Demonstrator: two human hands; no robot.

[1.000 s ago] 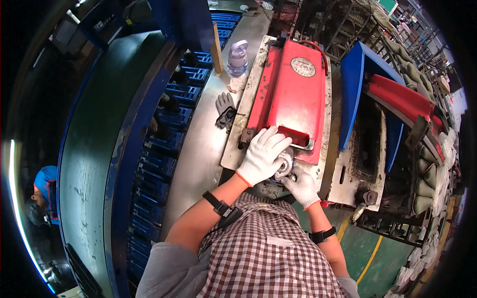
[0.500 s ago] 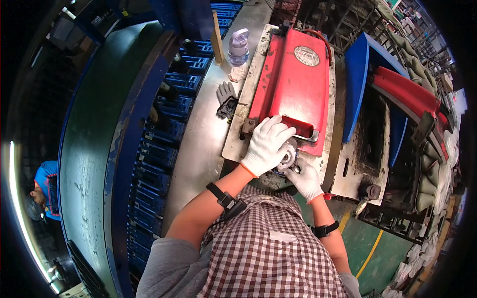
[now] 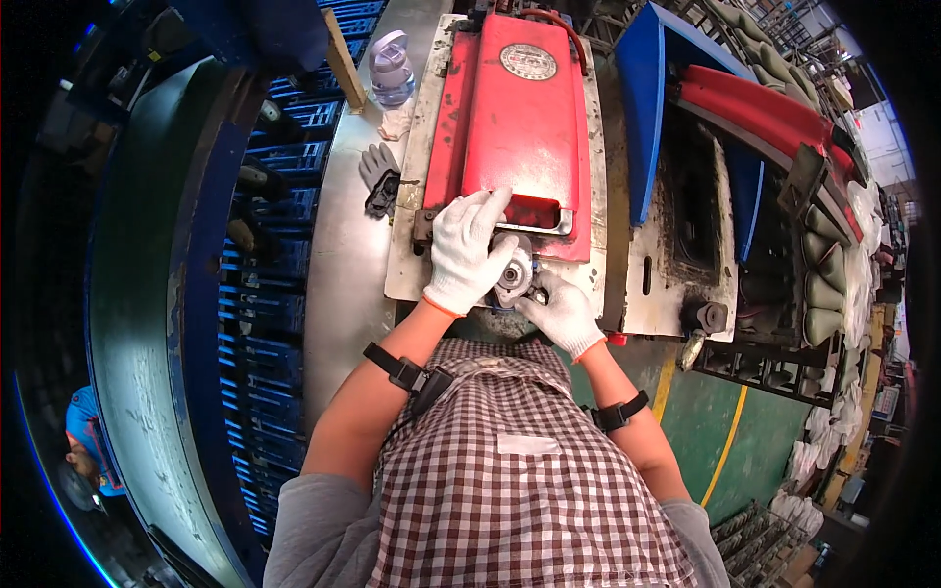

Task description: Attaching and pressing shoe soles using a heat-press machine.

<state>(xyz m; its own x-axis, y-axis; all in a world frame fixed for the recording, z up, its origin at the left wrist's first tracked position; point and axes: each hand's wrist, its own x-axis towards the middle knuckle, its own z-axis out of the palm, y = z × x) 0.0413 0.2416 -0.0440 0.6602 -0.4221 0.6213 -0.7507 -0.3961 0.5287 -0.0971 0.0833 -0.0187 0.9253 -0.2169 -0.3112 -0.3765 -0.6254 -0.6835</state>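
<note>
A red-covered machine (image 3: 529, 127) stands in front of me, a round grey metal part (image 3: 513, 277) at its near end. My left hand (image 3: 463, 257), in a white knit glove, lies against the cover's near left corner. Its fingers are stretched out, and the thumb is beside the round part. My right hand (image 3: 567, 314), gloved likewise, is just right of that part. Its thumb and fingers are closed around a small shiny metal piece (image 3: 539, 295), mostly hidden by the glove.
On the metal table (image 3: 343, 284) to the left are a grey glove (image 3: 376, 165) and a clear bottle (image 3: 391, 73). Beyond it runs a blue-framed conveyor (image 3: 147, 323). A second machine with a raised red cover (image 3: 760, 122) and blue side panels (image 3: 639, 127) stands to the right. A co-worker (image 3: 90, 441) is at far left.
The whole view has shifted, so the machine and my hands appear farther left. Both hands stay by the round metal part; the left fingers look slightly more raised at the cover's edge.
</note>
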